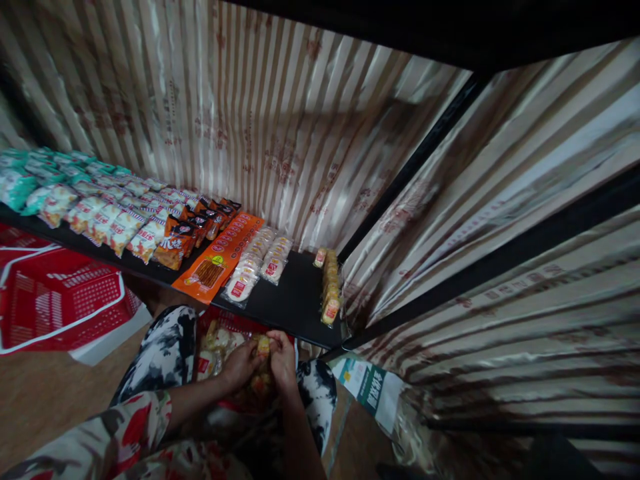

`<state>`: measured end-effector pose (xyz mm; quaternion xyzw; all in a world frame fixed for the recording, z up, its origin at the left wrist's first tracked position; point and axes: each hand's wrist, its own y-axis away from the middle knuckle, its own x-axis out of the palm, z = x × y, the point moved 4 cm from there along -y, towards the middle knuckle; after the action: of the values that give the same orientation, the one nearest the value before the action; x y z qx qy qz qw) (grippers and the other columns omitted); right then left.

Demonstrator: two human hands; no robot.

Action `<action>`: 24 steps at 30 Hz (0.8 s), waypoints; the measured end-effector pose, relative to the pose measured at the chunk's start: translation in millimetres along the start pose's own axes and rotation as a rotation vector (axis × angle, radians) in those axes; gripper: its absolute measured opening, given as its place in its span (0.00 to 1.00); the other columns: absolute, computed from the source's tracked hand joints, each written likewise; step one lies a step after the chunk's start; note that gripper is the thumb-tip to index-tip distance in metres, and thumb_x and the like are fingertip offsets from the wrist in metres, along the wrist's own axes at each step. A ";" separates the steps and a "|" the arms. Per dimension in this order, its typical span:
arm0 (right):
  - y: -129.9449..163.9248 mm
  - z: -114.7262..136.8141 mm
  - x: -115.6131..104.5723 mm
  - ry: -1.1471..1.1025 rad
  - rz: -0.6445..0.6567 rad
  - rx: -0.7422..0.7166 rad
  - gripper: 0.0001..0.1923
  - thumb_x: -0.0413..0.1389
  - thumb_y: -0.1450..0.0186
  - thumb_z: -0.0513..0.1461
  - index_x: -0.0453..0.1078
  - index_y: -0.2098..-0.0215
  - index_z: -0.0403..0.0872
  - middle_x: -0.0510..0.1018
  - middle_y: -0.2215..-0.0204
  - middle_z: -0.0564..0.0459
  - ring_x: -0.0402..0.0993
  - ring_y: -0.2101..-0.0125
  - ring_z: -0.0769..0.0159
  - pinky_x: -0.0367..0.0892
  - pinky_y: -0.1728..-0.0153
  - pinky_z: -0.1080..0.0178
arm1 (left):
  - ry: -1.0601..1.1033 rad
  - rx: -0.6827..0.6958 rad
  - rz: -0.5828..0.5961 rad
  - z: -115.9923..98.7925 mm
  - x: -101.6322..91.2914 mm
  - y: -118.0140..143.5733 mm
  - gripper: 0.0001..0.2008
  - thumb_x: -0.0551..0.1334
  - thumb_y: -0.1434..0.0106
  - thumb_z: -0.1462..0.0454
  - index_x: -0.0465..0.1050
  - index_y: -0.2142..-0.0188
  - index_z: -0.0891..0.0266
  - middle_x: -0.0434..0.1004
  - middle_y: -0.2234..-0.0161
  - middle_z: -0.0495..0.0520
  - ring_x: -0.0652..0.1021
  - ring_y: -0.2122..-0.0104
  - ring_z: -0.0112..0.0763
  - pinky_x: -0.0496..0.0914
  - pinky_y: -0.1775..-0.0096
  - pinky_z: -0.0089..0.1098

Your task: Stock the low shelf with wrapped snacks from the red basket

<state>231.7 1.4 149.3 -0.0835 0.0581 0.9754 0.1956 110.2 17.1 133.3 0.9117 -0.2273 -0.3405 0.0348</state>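
Note:
My left hand (241, 365) and my right hand (283, 359) meet low in the middle of the head view, above a red basket (235, 319) between my knees. Between their fingers is a small yellow wrapped snack (263, 345); both hands are closed on it. Below lie more wrapped snacks (206, 363), white and yellow, partly hidden by my hands and forearms. On the black shelf (295, 300) in front stands a row of yellow wrapped snacks (331, 283), by the right end. White wrapped snacks (241, 280) lie in rows left of it.
An orange snack bag (216, 263) lies flat on the shelf. Left of it are brown bags (176, 241), white bags (115, 223) and green bags (17, 183). Another red basket (90, 293) stands on the floor at left. A black post (415, 167) and striped curtain (280, 120) bound the shelf.

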 end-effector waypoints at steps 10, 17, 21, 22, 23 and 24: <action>-15.9 23.6 -17.9 -0.112 -0.077 -0.025 0.13 0.50 0.46 0.41 0.69 0.63 0.46 0.77 0.66 0.51 0.73 0.65 0.66 0.67 0.60 0.63 | 0.091 0.159 -0.073 -38.3 -13.0 -8.2 0.06 0.55 0.43 0.62 0.66 0.70 0.62 0.68 0.72 0.48 0.69 0.70 0.28 0.61 0.67 0.26; -25.1 28.2 -29.3 -0.170 -0.203 -0.061 0.19 0.51 0.44 0.42 0.64 0.56 0.44 0.75 0.57 0.44 0.72 0.57 0.64 0.66 0.54 0.61 | 0.111 0.193 -0.122 -60.4 -20.0 -23.7 0.05 0.56 0.43 0.62 0.63 0.73 0.62 0.65 0.74 0.47 0.67 0.71 0.27 0.60 0.68 0.26; -23.0 32.6 -32.7 -0.147 -0.260 -0.101 0.17 0.50 0.43 0.43 0.64 0.57 0.44 0.75 0.58 0.45 0.73 0.58 0.64 0.67 0.56 0.62 | 0.091 0.195 -0.126 -69.6 -22.4 -34.9 0.06 0.56 0.42 0.61 0.65 0.71 0.62 0.66 0.73 0.47 0.68 0.71 0.27 0.60 0.68 0.26; -22.0 33.7 -33.2 -0.136 -0.266 -0.106 0.17 0.50 0.42 0.43 0.65 0.57 0.45 0.76 0.59 0.45 0.73 0.59 0.64 0.67 0.57 0.62 | 0.090 0.197 -0.127 -71.8 -23.1 -37.9 0.06 0.56 0.42 0.61 0.65 0.71 0.62 0.66 0.73 0.47 0.68 0.71 0.27 0.60 0.68 0.26; -21.1 34.6 -33.5 -0.118 -0.267 -0.108 0.16 0.50 0.42 0.44 0.65 0.58 0.45 0.76 0.60 0.46 0.74 0.60 0.64 0.67 0.57 0.62 | 0.090 0.200 -0.130 -73.9 -23.9 -41.0 0.07 0.56 0.41 0.60 0.66 0.70 0.62 0.67 0.73 0.48 0.68 0.71 0.27 0.60 0.68 0.26; -20.3 35.2 -34.0 -0.095 -0.268 -0.106 0.16 0.49 0.42 0.44 0.65 0.58 0.45 0.77 0.61 0.47 0.74 0.61 0.64 0.67 0.58 0.62 | 0.091 0.203 -0.133 -76.2 -24.7 -44.0 0.07 0.55 0.41 0.60 0.66 0.70 0.62 0.67 0.73 0.48 0.68 0.71 0.27 0.60 0.68 0.26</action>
<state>265.6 12.5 188.5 -0.0546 -0.0146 0.9451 0.3219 159.5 60.3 197.0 0.9381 -0.1977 -0.2756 -0.0704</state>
